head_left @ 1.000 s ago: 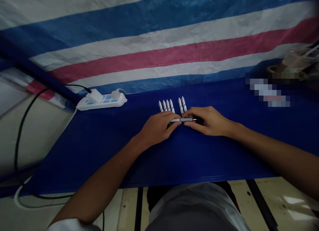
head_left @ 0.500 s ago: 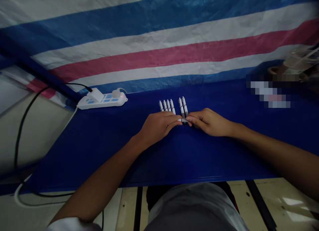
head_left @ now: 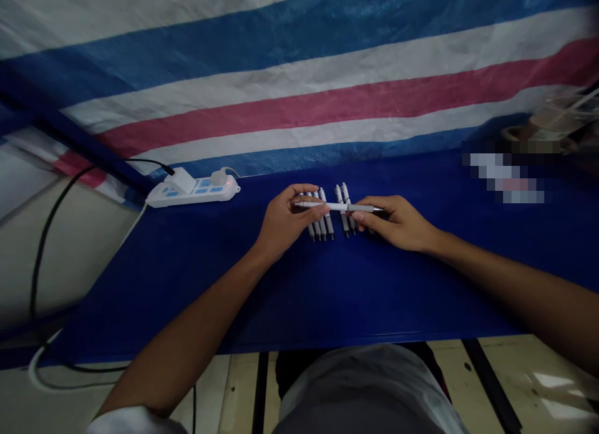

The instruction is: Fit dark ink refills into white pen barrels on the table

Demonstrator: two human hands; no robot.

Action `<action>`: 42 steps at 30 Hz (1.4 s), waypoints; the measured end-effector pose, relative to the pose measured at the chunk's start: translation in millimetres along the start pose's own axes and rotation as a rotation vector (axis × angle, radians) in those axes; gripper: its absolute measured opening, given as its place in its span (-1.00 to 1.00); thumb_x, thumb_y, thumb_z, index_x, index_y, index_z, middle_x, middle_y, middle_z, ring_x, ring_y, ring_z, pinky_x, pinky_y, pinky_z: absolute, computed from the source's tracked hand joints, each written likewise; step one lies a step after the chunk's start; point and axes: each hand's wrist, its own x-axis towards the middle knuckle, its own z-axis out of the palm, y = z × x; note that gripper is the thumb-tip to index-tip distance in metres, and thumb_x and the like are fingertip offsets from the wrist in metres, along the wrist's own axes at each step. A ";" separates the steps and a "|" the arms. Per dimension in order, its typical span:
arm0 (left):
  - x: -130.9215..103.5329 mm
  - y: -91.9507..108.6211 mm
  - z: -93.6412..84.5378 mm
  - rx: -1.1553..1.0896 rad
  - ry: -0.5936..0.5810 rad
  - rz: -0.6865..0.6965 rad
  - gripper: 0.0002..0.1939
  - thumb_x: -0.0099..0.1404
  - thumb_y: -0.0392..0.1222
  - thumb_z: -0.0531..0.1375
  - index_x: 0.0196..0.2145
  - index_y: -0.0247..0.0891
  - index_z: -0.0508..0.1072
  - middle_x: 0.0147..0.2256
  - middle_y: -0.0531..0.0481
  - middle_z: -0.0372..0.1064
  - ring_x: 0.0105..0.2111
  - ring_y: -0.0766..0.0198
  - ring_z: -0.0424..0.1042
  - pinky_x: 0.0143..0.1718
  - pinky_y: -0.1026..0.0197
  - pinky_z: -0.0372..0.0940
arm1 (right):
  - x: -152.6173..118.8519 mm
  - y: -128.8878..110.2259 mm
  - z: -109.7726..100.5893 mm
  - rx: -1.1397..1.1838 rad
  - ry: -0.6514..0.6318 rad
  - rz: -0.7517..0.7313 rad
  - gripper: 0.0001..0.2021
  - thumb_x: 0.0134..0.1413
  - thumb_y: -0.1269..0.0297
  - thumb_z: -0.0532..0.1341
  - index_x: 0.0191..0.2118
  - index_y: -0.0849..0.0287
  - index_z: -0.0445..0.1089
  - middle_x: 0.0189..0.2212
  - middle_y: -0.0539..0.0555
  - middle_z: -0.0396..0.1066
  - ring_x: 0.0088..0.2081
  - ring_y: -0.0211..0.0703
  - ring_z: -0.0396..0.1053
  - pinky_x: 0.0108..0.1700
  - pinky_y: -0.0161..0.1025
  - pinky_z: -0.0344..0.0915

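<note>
A white-and-grey pen (head_left: 337, 206) lies level across both hands, its dark tip pointing right. My left hand (head_left: 282, 219) pinches the white clicker end, thumb below and fingers curled above. Around the grey grip part, my right hand (head_left: 399, 222) is closed with thumb and fingers. Beneath the held pen, a group of several similar pens (head_left: 329, 225) lies side by side on the blue table, partly covered by my left hand. Just right of that group are two more pens (head_left: 345, 223), close to my right fingertips. Their tips face me.
A white power strip (head_left: 193, 194) with plugged-in adapters stands at the table's back left, a black cable (head_left: 40, 247) looping off it. Striped plastic sheeting (head_left: 299, 103) hangs behind the blue table (head_left: 374, 297). At the back right are a cup (head_left: 552, 119) and a blurred-out item (head_left: 508, 178).
The pen now shows at full length, raised slightly and held level. My left hand has shifted left and opened its grasp wider, uncovering the pens beneath. My right hand has moved slightly up.
</note>
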 end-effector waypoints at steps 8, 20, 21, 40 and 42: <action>-4.7 -2.9 8.5 -0.128 0.026 0.042 -0.65 0.18 -0.11 0.43 -0.12 -0.22 0.48 -0.26 0.03 0.57 -0.22 0.24 0.60 -0.20 0.19 0.57 | -2.0 0.2 9.1 0.019 0.024 -0.018 -0.65 0.31 0.05 0.22 -0.04 0.23 0.53 -0.46 0.01 0.50 -0.49 -0.28 0.30 -0.45 -0.32 0.15; 4.0 -15.8 -2.2 -0.216 0.198 0.125 -0.37 0.32 0.00 0.39 0.25 -0.06 0.26 -0.11 -0.06 0.63 -0.09 0.15 0.64 -0.14 0.18 0.55 | -2.0 -0.5 9.6 0.011 0.007 0.030 -0.71 0.26 0.09 0.23 -0.31 0.22 0.52 -0.61 -0.06 0.37 -0.58 -0.32 0.23 -0.51 -0.33 0.12; 5.7 -16.4 -4.8 -0.210 0.209 0.137 -0.38 0.32 0.01 0.39 0.23 -0.06 0.27 -0.11 -0.05 0.63 -0.10 0.16 0.64 -0.14 0.18 0.55 | -2.2 0.5 9.0 -0.002 0.017 0.015 -0.72 0.26 0.10 0.23 -0.31 0.22 0.51 -0.60 -0.06 0.37 -0.58 -0.32 0.24 -0.51 -0.33 0.12; -2.5 -7.3 5.4 -0.074 0.034 -0.006 -0.40 0.37 -0.05 0.31 0.30 -0.13 0.29 -0.08 -0.10 0.62 -0.12 0.11 0.64 -0.16 0.09 0.59 | -9.5 4.0 14.7 -0.466 -0.131 -0.590 -0.68 0.41 0.18 0.20 0.14 0.19 0.51 -0.04 0.17 0.62 -0.04 -0.08 0.59 -0.14 -0.24 0.49; -2.1 -8.8 5.6 -0.079 0.018 -0.028 -0.34 0.38 -0.08 0.30 0.36 -0.13 0.22 -0.03 -0.14 0.60 -0.08 0.09 0.63 -0.12 0.06 0.58 | -9.3 4.1 14.9 -0.484 -0.097 -0.613 -0.69 0.41 0.20 0.19 0.13 0.19 0.51 -0.05 0.16 0.63 -0.05 -0.08 0.60 -0.13 -0.22 0.50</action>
